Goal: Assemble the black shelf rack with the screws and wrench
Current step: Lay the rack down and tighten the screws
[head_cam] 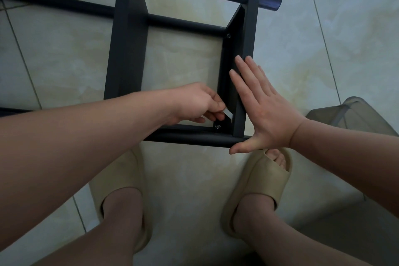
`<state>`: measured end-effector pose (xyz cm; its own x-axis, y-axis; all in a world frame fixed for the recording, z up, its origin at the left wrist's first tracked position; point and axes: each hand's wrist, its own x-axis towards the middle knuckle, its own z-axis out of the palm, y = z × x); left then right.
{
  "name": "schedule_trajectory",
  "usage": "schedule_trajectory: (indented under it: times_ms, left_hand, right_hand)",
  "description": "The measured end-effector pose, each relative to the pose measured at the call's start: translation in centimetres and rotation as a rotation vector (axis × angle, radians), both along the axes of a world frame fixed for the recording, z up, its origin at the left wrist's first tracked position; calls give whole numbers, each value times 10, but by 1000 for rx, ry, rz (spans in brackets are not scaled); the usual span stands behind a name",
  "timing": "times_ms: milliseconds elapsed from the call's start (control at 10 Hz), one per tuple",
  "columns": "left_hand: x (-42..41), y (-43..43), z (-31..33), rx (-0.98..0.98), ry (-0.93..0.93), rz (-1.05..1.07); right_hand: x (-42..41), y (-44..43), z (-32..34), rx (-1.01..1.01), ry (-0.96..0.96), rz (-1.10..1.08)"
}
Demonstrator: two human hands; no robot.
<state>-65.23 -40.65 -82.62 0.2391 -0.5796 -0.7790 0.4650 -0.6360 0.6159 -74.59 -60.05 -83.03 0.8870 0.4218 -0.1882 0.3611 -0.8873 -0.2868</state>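
Fingers of the left hand [200, 103] pinch a flat, silvery wrench [228, 114] just above a corner screw [218, 126]. The right hand [265, 108] presses flat, fingers straight, against the matte black shelf rack [127, 49], round-tubed, lying on the glossy tile floor [323, 60].

The rack [129, 49] is matt black metal; the wrench [228, 114], in the grip of the left hand [198, 101], bright bare metal; floor tiles [323, 60] glossy, smooth.
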Motion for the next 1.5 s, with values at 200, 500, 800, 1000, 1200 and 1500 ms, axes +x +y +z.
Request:
schedule_trajectory:
  times_ms: [200,500,800,1000,1200,1500]
  left_hand:
    - [2,6,0,-26,-38,-84]
    - [3,15,-2,-50,-92,-205]
    - [-1,17,-9,-81,-102,-253]
    - [-4,17,-10,-65,-175,-355]
    - [-2,14,-11,-58,-209,-402]
    - [17,24,-2,163,-421,-375]
  right_hand:
    - [0,0,0,-1,2,-1]
    - [0,0,0,-6,0,-1]
    - [1,1,1,-2,8,-6]
    - [1,1,1,-9,13,-6]
    - [0,1,1,-10,14,-3]
    - [2,2,17,-54,151,0]
